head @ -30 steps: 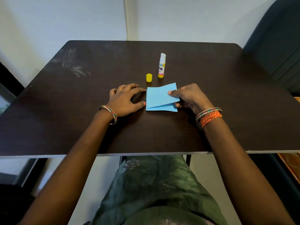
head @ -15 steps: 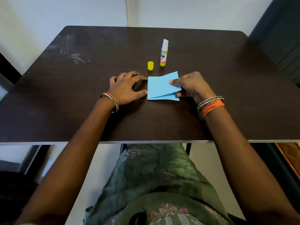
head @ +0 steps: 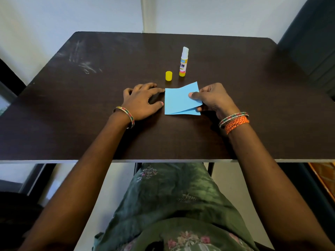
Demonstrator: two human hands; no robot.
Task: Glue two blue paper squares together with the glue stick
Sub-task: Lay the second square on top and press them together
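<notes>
Little has moved: right hand point(head: 213, 100) still pinches the upper blue square point(head: 178, 98), raised over the lower blue square point(head: 188, 112) on the counter point(head: 90, 124). Left hand point(head: 140, 102) lies flat, fingertips touching both squares' left edge. Beyond the fingers stand the glue stick point(head: 183, 62) and yellow cap point(head: 168, 76).

A dark brown table point(head: 72, 124) fills the middle. It has pale scratch marks point(head: 85, 64) on its far left part and a light front edge. Behind it stands a white wall point(head: 54, 19) with a white strip point(head: 147, 14) running up. A dark chair point(head: 311, 42) sits at the far right. The floor point(head: 233, 180) under the table is pale.
</notes>
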